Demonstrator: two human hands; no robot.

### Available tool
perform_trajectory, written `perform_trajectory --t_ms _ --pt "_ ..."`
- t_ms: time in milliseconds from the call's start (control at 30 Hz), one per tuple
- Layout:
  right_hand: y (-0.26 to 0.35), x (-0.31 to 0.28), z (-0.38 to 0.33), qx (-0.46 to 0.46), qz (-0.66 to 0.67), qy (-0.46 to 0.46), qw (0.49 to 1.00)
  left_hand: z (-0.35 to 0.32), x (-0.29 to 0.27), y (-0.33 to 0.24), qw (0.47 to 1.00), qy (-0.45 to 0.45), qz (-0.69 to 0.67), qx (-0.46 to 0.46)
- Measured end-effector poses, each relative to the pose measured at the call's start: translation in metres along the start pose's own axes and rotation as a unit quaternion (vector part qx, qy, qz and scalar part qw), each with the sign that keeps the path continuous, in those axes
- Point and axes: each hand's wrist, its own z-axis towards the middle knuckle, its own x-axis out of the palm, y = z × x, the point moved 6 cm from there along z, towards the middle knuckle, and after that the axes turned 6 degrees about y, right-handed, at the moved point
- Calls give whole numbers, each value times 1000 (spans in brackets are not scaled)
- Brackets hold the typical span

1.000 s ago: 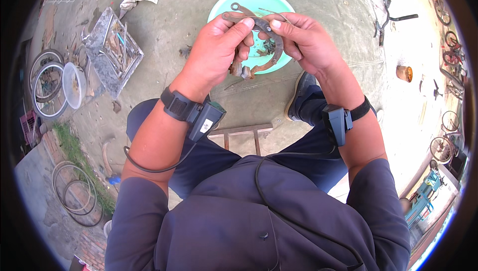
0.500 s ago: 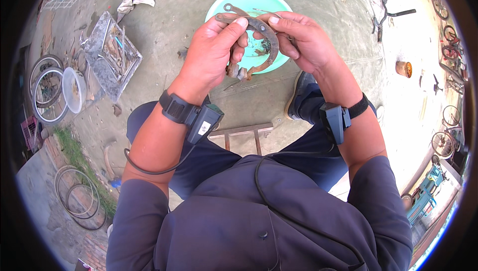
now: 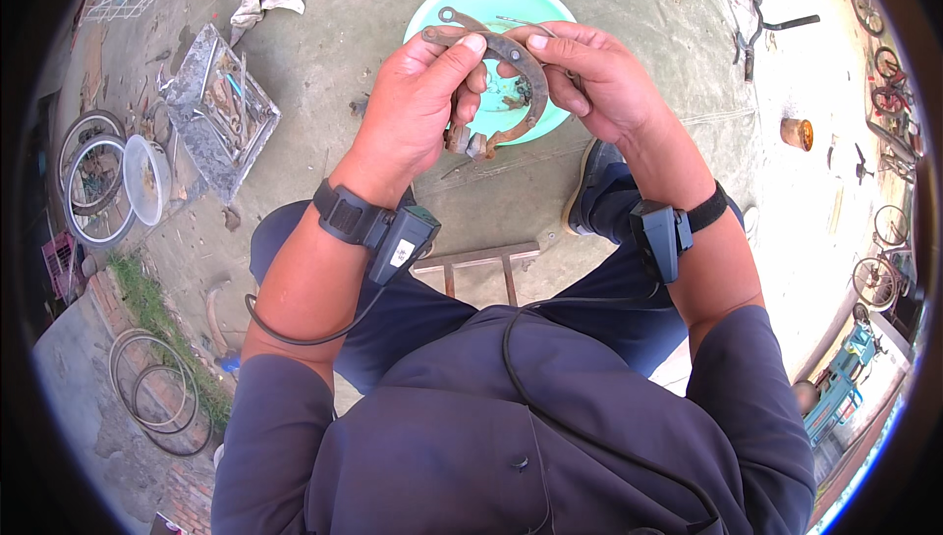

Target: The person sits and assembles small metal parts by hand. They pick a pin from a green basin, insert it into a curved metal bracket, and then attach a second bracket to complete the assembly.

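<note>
A rusty bicycle caliper brake (image 3: 535,93) with curved arms is held up over a mint-green basin (image 3: 442,2). My left hand (image 3: 432,88) is closed on its left side, the thumb pressing on the upper arm close to the eyelet ends. At the brake's lower end sits a greyish block-like part (image 3: 476,147). On the other side, my right hand (image 3: 594,73) pinches a thin metal wire (image 3: 526,22) that runs along the top of the brake. The fingers behind the brake are partly hidden. Water and small dark bits show in the basin.
To the left lie a grey metal tray (image 3: 241,167) of tools, a white plastic tub (image 3: 145,181), and wheel rims (image 3: 74,196). Bicycle handlebars (image 3: 761,29) and a rusty can (image 3: 797,134) are on the right. A low wooden stool (image 3: 476,258) stands between my legs.
Both hands keep their grips. The brake has shifted very slightly to the left; otherwise little differs.
</note>
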Motion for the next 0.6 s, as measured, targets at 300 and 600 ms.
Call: perform_trajectory --t_ms 300,600 --pt "-1 -2 0 1 1 1 1000 1 0 1 1000 8 -21 -6" --pt "-5 -3 -1 14 18 -1 1000 1 -1 4 999 21 -30 -28"
